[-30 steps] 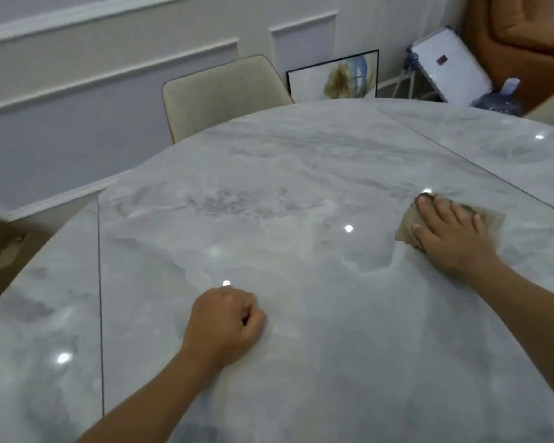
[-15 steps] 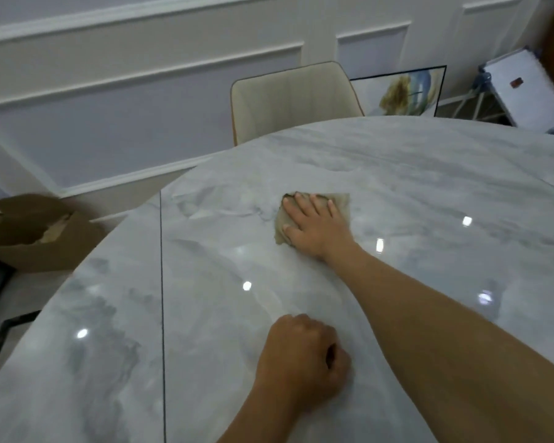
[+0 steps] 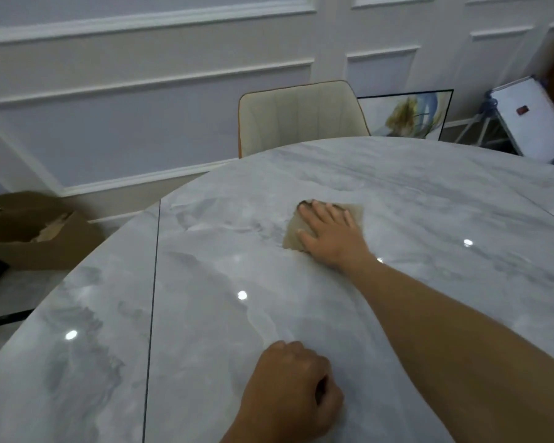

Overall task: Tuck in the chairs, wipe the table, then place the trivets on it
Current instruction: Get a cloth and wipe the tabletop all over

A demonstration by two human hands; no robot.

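Right hand [image 3: 330,233]: laid flat, fingers straight and slightly spread, pressing the cloth [image 3: 355,212] onto the table [image 3: 429,193], with no finger curled round it.
Left hand [image 3: 288,388]: a closed fist holding nothing visible, resting on the near part of the top, seemingly as a brace.
Cloth: tan, mostly under the palm, toward the far side of the top.
Chair [image 3: 296,119]: cream back close against the far rim; it looks tucked in.
Trivets: none in sight.
Step in hand: wiping, as I judge it.
Doing it well: even palm pressure and overlapping strokes, carried across the seam [image 3: 154,282] and out to the rim, with the cloth kept flat so no corner drags.
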